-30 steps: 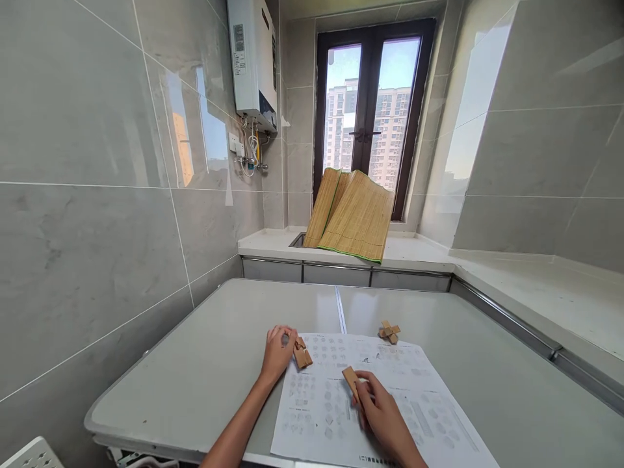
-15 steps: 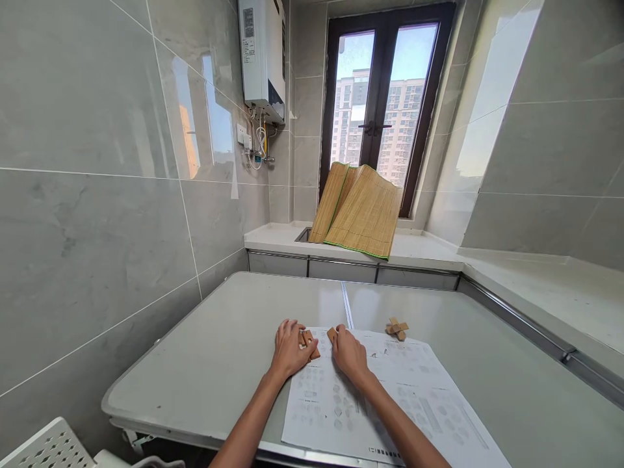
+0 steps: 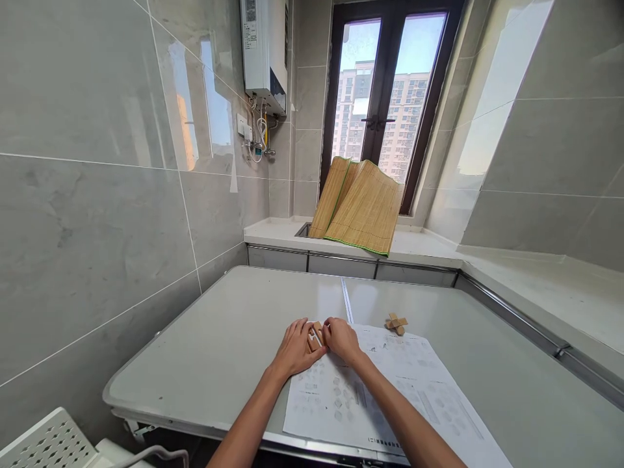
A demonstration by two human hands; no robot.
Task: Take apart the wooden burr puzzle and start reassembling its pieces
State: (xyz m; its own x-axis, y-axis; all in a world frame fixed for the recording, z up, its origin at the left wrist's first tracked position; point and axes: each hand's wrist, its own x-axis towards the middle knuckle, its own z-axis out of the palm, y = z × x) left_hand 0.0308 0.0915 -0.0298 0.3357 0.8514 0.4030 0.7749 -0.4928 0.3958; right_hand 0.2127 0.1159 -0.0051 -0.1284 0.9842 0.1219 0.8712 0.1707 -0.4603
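Observation:
My left hand (image 3: pixel 298 349) is curled round some small notched wooden puzzle pieces (image 3: pixel 313 342) at the far left corner of the printed sheet (image 3: pixel 341 409). The thumb lies along their near side. Close by on the right, my right hand (image 3: pixel 342 338) pinches a wooden piece (image 3: pixel 318 327) against that group. Its fingers partly cover the pieces, so their exact fit cannot be made out. Past the sheet's far edge, a cross-shaped wooden puzzle (image 3: pixel 396 324) rests on the white table.
The white folding table (image 3: pixel 205 364) has a seam running away from me. Behind it is a counter (image 3: pixel 414 246) with a bamboo mat (image 3: pixel 365 208) leaning at the window. A white perforated chair (image 3: pixel 49 442) stands at the lower left.
My right hand has moved left with its wooden piece, bringing it up to those at my left hand. The view has shifted slightly. The cross-shaped puzzle stays put.

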